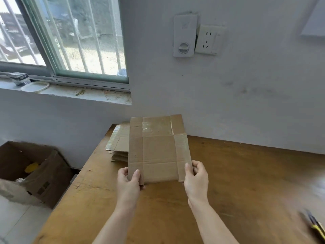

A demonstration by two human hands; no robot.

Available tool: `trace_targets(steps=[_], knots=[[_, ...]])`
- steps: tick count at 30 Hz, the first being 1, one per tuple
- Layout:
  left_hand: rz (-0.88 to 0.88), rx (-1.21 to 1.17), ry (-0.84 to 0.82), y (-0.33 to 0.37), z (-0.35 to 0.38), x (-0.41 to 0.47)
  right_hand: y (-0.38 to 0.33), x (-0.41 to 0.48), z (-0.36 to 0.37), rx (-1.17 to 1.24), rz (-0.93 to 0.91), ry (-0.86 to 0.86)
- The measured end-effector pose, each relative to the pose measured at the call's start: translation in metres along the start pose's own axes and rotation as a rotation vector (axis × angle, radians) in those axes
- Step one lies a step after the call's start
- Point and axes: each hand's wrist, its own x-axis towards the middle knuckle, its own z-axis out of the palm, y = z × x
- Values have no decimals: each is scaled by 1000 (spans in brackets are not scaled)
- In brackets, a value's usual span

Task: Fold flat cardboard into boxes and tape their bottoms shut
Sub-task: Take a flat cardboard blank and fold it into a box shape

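Note:
A flat brown cardboard box blank (159,152) with old clear tape on its upper part is held up above the wooden table (237,173). My left hand (128,182) pinches its lower left corner, thumb on the front. My right hand (196,178) grips its lower right edge, thumb on the front. Behind the blank, a stack of more flat cardboard (119,143) lies at the table's far left corner.
A large open cardboard carton (33,171) stands on the floor left of the table. A blurred yellow and black tool (316,226) lies at the table's right edge. The wall with a socket (207,39) rises behind, a window at upper left.

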Motion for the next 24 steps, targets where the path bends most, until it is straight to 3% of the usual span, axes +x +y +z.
trace_targets(steps=[13,24], knots=[[-60,159,-219,-47,-1,-150,43,-126,-143,-38,71,238],[16,247,-333,-80,92,-264,79,-134,-298,-97,102,288]])
